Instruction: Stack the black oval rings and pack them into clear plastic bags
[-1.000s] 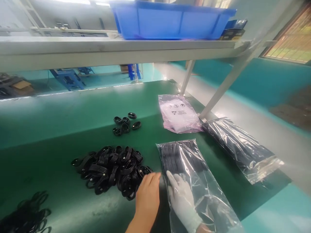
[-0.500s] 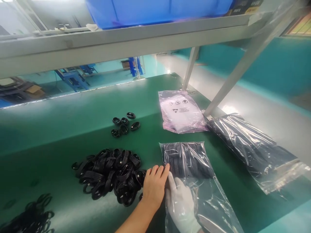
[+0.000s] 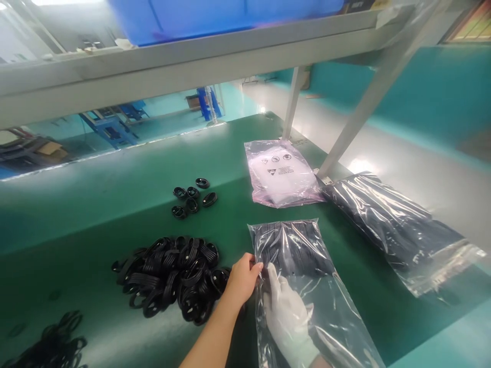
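Note:
A clear plastic bag (image 3: 326, 306) lies on the green tabletop, with rows of black coiled cables (image 3: 293, 250) packed at its far end. My bare left hand (image 3: 244, 276) is closed on the bag's left edge, thumb on top, beside the packed cables. In a white glove, my right hand (image 3: 286, 317) appears to be inside the bag, under the film. Its fingers stretch forward, the index fingertip at the near edge of the cable rows. Left of my left hand sits a heap of loose black coiled cables (image 3: 169, 278).
Several single coils (image 3: 192, 197) lie beyond the heap. A pink printed bag (image 3: 284, 174) lies farther back, and a filled clear bag (image 3: 391, 230) is at the right by a shelf post (image 3: 356, 107). More dark coils (image 3: 53, 342) are front left. A shelf with a blue bin (image 3: 222, 20) spans overhead.
My left hand has shifted from lying over the bag's edge with extended fingers to gripping that edge. My right index finger points forward more distinctly. The view has moved slightly.

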Tool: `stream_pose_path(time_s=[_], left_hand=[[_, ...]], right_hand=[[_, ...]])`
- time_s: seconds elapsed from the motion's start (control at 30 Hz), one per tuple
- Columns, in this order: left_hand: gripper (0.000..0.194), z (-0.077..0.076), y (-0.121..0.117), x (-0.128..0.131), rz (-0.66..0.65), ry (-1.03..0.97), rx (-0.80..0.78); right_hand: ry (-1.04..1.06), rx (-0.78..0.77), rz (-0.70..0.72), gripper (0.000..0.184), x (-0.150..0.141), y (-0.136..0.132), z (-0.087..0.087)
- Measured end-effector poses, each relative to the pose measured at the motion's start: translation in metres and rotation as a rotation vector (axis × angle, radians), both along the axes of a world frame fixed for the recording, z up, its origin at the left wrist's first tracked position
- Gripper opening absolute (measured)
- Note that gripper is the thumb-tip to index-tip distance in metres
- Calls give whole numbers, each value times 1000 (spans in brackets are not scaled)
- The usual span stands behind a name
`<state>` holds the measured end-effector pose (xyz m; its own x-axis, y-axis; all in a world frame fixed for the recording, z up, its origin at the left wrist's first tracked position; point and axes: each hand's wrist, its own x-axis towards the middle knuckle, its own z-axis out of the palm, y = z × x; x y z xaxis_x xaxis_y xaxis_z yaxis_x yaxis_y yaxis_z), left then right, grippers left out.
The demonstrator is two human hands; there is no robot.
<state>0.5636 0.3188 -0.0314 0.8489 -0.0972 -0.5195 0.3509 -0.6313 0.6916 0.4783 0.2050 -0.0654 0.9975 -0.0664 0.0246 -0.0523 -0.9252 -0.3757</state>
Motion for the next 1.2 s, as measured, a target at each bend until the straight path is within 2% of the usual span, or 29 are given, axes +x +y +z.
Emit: stream_pose_path(time_s=[0.17,0.3,0.47,0.67,0.87,1.0,1.2], left_hand=[[18,-2,0,1,37,72,-85],[17,2,-2,7,29,71,-87],[22,0,-1,21,30,184,-120],[29,-7,-4,26,49,181,-64],[37,-1,1,29,1,187,-59],[49,0,-2,39,-23,153,29],[46,7,-7,49,-85,153,96]], right_hand=[[-44,127,40,61,4,-4,8],[70,87,12,64,10,-4,15],[63,57,10,67,11,-2,14],[60,115,11,65,10,-1,11],[-13,208,-5,62,4,-10,18],[73,183,-66,62,0,-17,23],[-9,108,-71,65,8,-19,21]])
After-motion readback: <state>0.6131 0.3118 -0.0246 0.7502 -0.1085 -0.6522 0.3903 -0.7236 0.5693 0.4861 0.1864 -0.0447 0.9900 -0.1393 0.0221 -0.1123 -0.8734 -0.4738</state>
